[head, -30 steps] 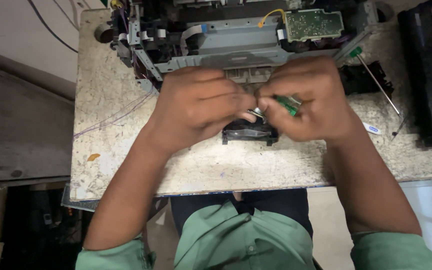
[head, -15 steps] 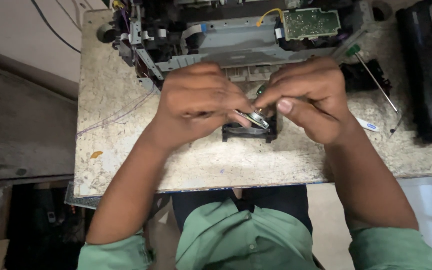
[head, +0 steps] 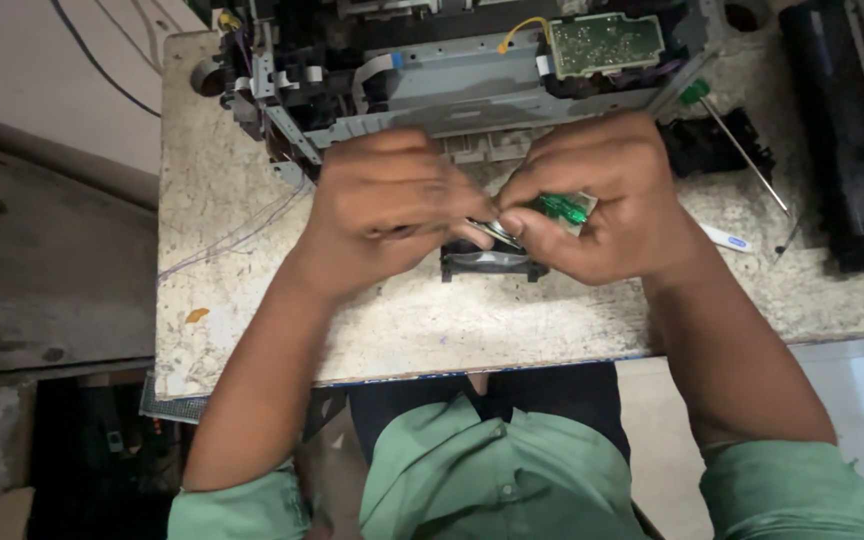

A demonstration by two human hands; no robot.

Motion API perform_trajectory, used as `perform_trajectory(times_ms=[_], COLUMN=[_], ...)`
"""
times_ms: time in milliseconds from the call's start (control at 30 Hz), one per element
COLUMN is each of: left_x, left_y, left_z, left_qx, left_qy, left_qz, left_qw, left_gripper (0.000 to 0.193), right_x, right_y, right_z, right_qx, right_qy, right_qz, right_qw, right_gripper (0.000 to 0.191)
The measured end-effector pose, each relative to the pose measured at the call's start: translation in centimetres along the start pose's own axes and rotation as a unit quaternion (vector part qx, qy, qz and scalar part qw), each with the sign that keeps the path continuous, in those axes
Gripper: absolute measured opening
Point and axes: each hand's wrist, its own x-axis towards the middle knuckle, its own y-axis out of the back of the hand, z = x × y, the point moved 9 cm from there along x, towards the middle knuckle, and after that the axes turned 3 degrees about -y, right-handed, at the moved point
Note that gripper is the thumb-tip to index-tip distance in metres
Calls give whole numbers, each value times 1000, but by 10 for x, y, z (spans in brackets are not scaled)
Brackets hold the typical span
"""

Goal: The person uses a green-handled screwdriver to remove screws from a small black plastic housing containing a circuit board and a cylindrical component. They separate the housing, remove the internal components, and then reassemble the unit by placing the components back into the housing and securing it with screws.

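My left hand (head: 384, 205) and my right hand (head: 607, 195) meet over a small black plastic part (head: 489, 262) lying on the worn tabletop (head: 512, 320). My right hand is closed around a green-handled tool (head: 562, 208), its tip hidden between my fingers. My left hand's fingertips pinch a small silvery metal piece (head: 497, 232) just above the black part. My left hand is motion-blurred.
A stripped printer chassis (head: 452, 75) with a green circuit board (head: 607, 42) fills the table's far side. A green-handled screwdriver (head: 737, 135) and a black part (head: 717, 145) lie right of it. A long black unit (head: 847, 130) sits at the right edge.
The green tool handle has come back into sight in my right hand. Both hands stay pressed together over the black part, shifting only slightly.
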Motion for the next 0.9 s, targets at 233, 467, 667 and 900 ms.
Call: perform_trajectory(times_ms=[233,467,667,900], left_x=[1,0,-2,-2], left_y=[4,-4,-5,-9], left_z=[0,1,0,-2], left_qx=[-6,-1,-1,-11], left_qy=[15,7,20,14], left_qz=[8,-4,-5,-7], left_qw=[1000,1000,1000,1000], left_gripper=[26,23,24,23], right_x=[-1,-5,-4,-4], right_y=[5,3,2,0], right_z=[-4,0,0,1], right_qx=[-6,-2,11,6], right_qy=[16,3,5,3], right_qz=[-23,-14,-22,-36], right_qw=[1000,1000,1000,999], right_gripper=[12,4,5,6])
